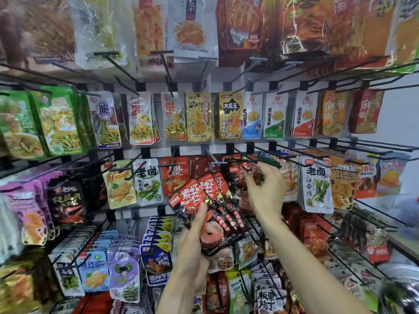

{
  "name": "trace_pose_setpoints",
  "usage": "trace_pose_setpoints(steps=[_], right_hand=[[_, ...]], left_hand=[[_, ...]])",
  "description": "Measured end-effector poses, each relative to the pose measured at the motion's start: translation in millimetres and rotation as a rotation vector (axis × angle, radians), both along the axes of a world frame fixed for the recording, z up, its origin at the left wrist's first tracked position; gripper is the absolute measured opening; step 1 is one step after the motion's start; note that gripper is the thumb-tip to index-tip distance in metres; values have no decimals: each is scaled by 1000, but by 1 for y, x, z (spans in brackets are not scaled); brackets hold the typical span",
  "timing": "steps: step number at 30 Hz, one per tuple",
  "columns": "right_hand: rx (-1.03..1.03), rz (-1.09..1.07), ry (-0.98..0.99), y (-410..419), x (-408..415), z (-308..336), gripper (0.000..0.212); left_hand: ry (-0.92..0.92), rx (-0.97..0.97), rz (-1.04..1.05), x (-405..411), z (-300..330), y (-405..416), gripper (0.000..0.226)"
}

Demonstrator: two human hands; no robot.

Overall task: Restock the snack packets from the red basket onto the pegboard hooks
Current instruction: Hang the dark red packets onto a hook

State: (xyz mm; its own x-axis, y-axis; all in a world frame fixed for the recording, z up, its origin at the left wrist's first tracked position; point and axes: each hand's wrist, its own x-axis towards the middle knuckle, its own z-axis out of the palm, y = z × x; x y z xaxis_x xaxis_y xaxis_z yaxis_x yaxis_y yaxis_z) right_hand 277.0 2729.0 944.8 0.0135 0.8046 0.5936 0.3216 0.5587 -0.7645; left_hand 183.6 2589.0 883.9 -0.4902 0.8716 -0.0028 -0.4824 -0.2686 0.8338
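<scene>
Left hand (192,250): gripping a fanned stack of red packets (205,205) by their lower ends, thumb lying across the front, holding them up before the middle row.
Right hand (264,189): reaching up to the hook (235,158) just right of the stack; thumb and fingers are curling near the hook's tip among hanging packets. I cannot tell whether they are pinching a packet or holding nothing.
Packets: the ones being restocked are sitting in the left hand, several showing; matching red packs (174,175) are already hanging on the hook just behind and left of them.
Basket: not showing in this view.
Pegboard (385,114): most hooks around are carrying goods, with long bare wire showing on several at the right.
Done: judging by the hanging red packs, some of this sort is up, though how many just went on cannot be told.
Left: the whole fan in the left hand is waiting to be threaded on, hole by hole; anything remaining in the basket is unknown.
Step in hand: probably feeding a packet onto the hook.
</scene>
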Motion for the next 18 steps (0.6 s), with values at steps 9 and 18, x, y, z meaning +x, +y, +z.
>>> trace_pose_setpoints(steps=[9,18], right_hand=[[-258,456,385,-46,25,-27,19],[-65,285,302,-27,37,-13,28]], left_hand=[[0,-134,48,7,-8,10,74],[-66,-188,88,0,-18,14,124]])
